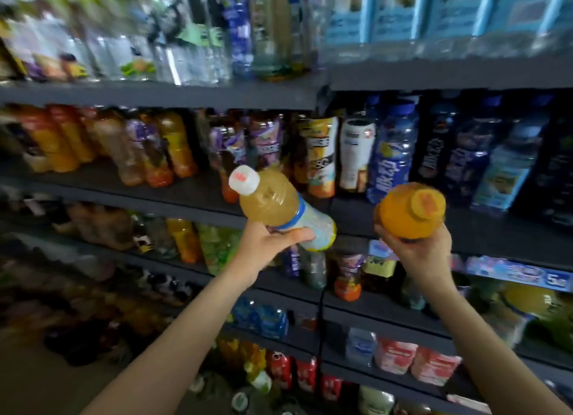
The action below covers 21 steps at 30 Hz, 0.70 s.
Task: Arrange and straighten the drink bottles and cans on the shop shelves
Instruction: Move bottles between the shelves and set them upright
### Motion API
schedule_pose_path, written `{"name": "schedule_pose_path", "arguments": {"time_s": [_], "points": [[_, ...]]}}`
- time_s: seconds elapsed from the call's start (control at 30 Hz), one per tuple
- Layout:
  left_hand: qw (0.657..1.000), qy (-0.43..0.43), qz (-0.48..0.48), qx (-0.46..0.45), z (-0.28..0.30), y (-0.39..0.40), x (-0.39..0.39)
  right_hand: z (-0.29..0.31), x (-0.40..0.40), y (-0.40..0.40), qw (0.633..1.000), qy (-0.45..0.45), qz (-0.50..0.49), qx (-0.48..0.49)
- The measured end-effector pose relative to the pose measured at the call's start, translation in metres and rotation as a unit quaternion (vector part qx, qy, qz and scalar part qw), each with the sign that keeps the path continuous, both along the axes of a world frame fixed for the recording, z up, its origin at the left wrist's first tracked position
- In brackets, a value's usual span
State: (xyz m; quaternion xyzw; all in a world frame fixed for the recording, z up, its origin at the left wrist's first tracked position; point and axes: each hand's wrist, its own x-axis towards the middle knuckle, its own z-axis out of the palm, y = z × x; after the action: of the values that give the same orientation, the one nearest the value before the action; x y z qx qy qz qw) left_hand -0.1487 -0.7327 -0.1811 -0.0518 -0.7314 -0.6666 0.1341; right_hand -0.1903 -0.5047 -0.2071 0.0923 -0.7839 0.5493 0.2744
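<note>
The left hand (266, 244) grips a pale-yellow plastic bottle with white cap (279, 207), the right hand (418, 253) holds an orange juice bottle (409, 211); both wait for shelving.

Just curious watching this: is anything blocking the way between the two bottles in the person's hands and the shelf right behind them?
Nothing visible. The pale bottle in the left hand and orange bottle in the right hand hang in open air before the shelf.
</note>
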Motion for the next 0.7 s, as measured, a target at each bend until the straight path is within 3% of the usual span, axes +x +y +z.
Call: {"name": "schedule_pose_path", "arguments": {"time_s": [0.17,0.33,0.5,0.7], "points": [[0.996,0.051,0.072,0.026,0.022,-0.142,0.067,0.010,0.027,-0.160,0.996,0.025,0.059,-0.058],[0.989,0.012,0.140,-0.040,0.026,-0.280,0.114,0.031,0.059,-0.324,0.985,0.068,0.126,-0.095],[0.974,-0.032,0.220,-0.050,0.017,-0.388,0.144,0.018,0.063,-0.449,0.971,0.044,0.232,-0.032],[0.951,-0.036,0.308,-0.024,0.008,-0.504,0.138,0.009,0.028,-0.575,0.950,0.167,0.251,0.081]]}}
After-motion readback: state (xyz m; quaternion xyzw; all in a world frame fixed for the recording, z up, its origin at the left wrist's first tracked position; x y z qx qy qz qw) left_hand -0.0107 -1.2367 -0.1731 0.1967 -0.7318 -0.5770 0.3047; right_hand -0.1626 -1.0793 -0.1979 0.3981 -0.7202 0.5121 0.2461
